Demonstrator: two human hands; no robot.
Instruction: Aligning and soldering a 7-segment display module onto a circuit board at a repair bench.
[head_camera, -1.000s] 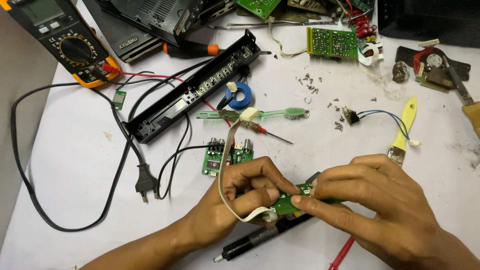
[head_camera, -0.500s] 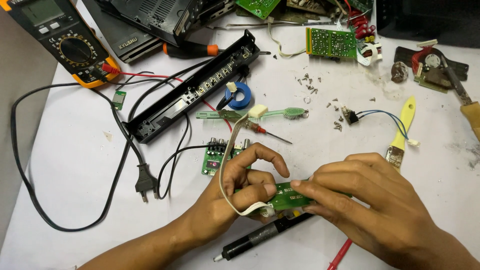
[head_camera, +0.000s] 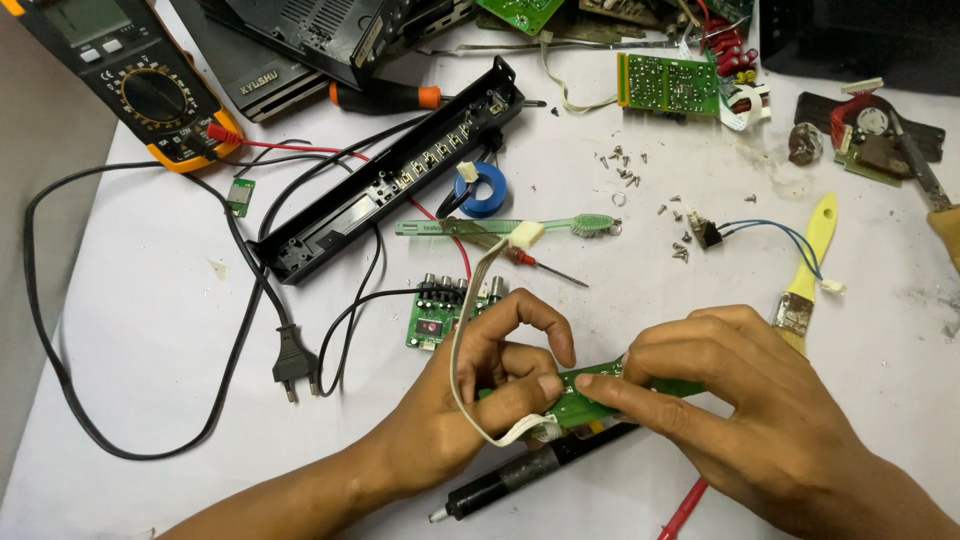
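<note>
A white table (head_camera: 150, 340) carries the clutter, with a long black plastic housing (head_camera: 395, 175) lying aslant across its middle and a yellow-edged multimeter (head_camera: 140, 85) at the far left corner. Nearer the person, the right hand (head_camera: 760, 420) and the left hand (head_camera: 480, 400) meet over a narrow green circuit board (head_camera: 585, 395), both closed on it, fingertips pinching it from either end just above the table. A pale ribbon cable (head_camera: 462, 340) loops from the board around the left hand. A black pen-like tool (head_camera: 520, 480) lies beneath the hands, and a small green board with sockets (head_camera: 440, 315) sits just beyond them.
</note>
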